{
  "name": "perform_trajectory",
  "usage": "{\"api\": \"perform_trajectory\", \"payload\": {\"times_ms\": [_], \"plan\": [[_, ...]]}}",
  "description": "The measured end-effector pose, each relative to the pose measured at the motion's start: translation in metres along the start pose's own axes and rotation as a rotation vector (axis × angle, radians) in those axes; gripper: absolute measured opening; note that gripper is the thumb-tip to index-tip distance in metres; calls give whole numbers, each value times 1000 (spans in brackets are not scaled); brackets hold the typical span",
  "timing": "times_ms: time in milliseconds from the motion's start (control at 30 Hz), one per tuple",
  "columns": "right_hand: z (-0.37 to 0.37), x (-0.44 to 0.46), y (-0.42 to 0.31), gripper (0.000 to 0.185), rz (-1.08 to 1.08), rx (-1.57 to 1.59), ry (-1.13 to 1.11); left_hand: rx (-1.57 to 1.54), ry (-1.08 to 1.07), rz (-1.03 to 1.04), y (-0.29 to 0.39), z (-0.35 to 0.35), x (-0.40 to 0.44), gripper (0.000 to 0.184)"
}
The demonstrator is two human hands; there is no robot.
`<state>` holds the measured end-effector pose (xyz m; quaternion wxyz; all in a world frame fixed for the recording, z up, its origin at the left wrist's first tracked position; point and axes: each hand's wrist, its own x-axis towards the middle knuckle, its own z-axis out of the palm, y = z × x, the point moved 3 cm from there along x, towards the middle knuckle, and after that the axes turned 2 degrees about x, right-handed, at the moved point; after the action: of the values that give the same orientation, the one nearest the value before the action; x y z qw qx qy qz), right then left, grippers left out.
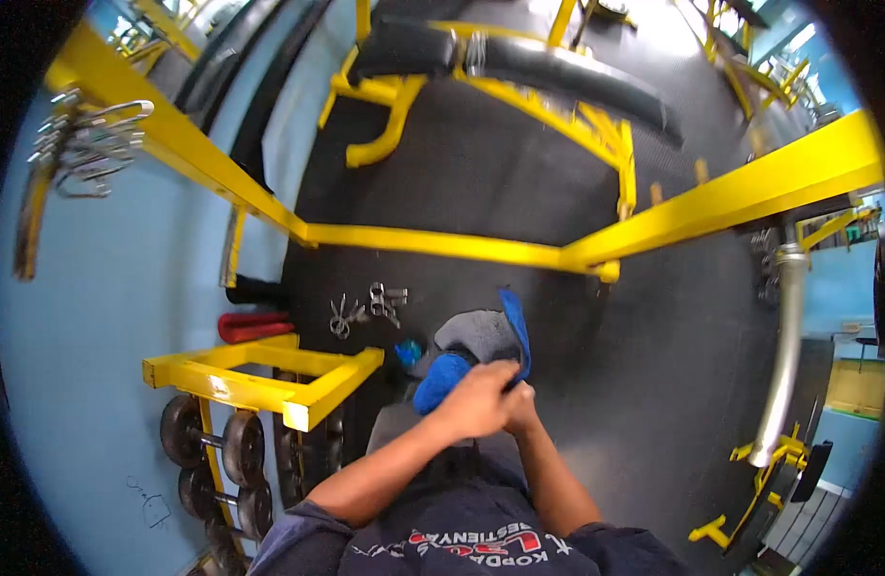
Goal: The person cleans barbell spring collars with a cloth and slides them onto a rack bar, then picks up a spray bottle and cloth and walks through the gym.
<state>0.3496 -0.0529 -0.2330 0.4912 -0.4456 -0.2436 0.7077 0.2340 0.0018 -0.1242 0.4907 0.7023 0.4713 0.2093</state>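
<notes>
A blue cloth [442, 383] lies bunched beneath and beside my hands, in front of my body. One strip of it stretches up past my fingers to the right. My left hand [474, 401] reaches across over the cloth, its fingers bent close to my other hand. My right hand [521, 405] is closed beside it, at the cloth's right part. The two hands overlap, so the exact grip of each is hard to see. A grey cloth-like surface [478, 333] shows just beyond the blue cloth.
Metal clips [388, 301] lie on the black floor. A yellow frame bar [433, 242] crosses ahead, with a black padded bench [567, 73] beyond. At left stand a yellow rack [342, 389] and dumbbells [243, 448]; more clips [102, 144] hang from a peg. A metal bar [783, 355] is at right.
</notes>
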Motion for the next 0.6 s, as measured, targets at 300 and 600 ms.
{"api": "perform_trajectory", "payload": {"times_ms": [300, 600], "plan": [[-137, 103, 196, 54, 266, -237, -34, -190, 243, -484, -245, 103, 11, 28], [-190, 205, 351, 61, 109, -1186, -166, -568, 629, -1603, -683, 104, 42, 62]]}}
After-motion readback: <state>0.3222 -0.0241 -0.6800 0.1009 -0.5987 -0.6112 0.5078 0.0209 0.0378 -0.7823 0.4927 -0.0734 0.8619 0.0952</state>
